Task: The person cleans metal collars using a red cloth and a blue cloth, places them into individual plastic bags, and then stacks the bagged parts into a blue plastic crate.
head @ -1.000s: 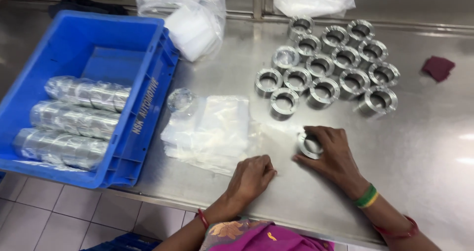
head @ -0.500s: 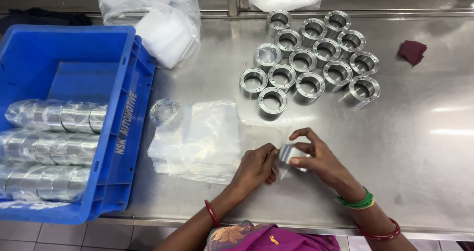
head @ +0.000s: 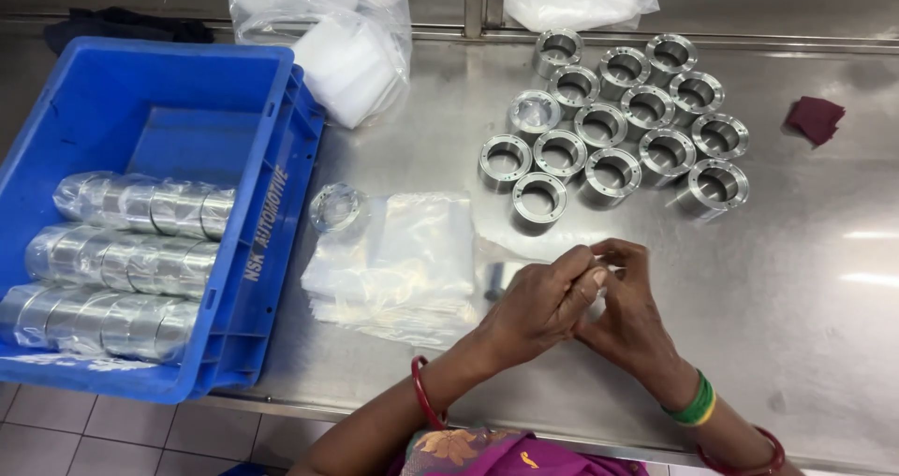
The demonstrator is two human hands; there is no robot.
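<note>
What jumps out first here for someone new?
The cluster of shiny metal rings standing on the steel table at upper right. Then the blue crate at left holding wrapped ring stacks, and both hands, left hand and right hand, together at centre.

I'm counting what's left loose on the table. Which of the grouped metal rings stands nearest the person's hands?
The metal ring at the front of the cluster, alone in the row closest to the hands. All the others stand farther back, toward the table's far edge.

A factory packing bench: steel table (head: 824, 279), machined metal rings (head: 618, 111), blue parts crate (head: 140, 111).
</note>
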